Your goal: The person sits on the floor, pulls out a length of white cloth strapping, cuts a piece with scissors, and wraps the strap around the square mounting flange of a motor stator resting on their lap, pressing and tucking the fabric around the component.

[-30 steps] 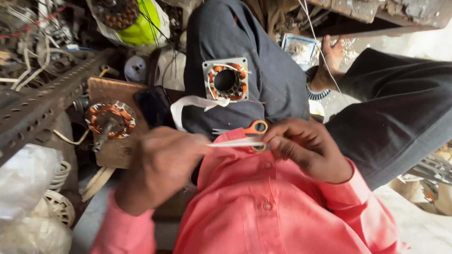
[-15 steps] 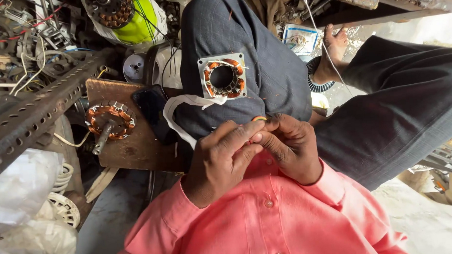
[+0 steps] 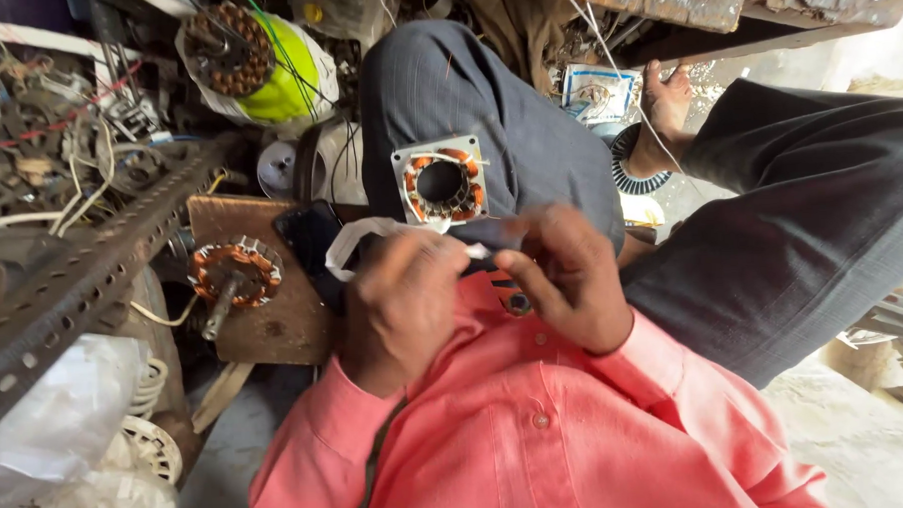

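The left hand [image 3: 403, 306] and right hand [image 3: 572, 280] pinch a white strip [image 3: 371, 232] between fingertips, held over the lap. The strip appears thin, light and limp; grip it near its end. A square motor stator [image 3: 439, 181] rests on the knee. Cluttered workshop floor; a wooden board [image 3: 284, 320] lies alongside.

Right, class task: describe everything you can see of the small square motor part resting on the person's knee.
The square stator is a flat, pale metal plate with rounded corners and small corner holes. A large round opening sits in its middle, ringed by copper-coloured wire coils wound on a dark core. It lies face up, slightly tilted, on the dark grey trouser knee, above the two hands. Neither hand touches it; only the cloth beneath does.
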